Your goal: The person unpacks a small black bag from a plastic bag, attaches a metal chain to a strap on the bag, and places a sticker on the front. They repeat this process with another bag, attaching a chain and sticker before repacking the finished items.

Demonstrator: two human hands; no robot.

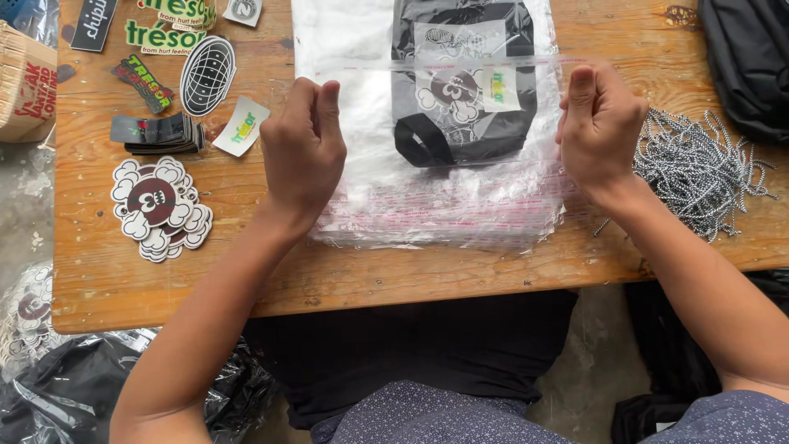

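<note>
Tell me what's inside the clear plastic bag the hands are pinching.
Inside the clear plastic bag lies a folded black garment with a printed cartoon graphic and a small card on top. Left hand and right hand pinch the bag's edges. More bags lie stacked beneath; anything under the garment is hidden.

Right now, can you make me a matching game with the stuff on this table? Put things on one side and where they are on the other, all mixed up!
Things:
1. clear plastic bag
2. pile of metal chains
3. cloud-shaped stickers
4. oval grid sticker

Places:
A. far side of the wooden table, beyond the left hand
B. pinched between both hands, with a folded black garment inside
C. just outside the right hand
D. near the table's left edge, close to the person

Pairs: 1-B, 2-C, 3-D, 4-A
</note>
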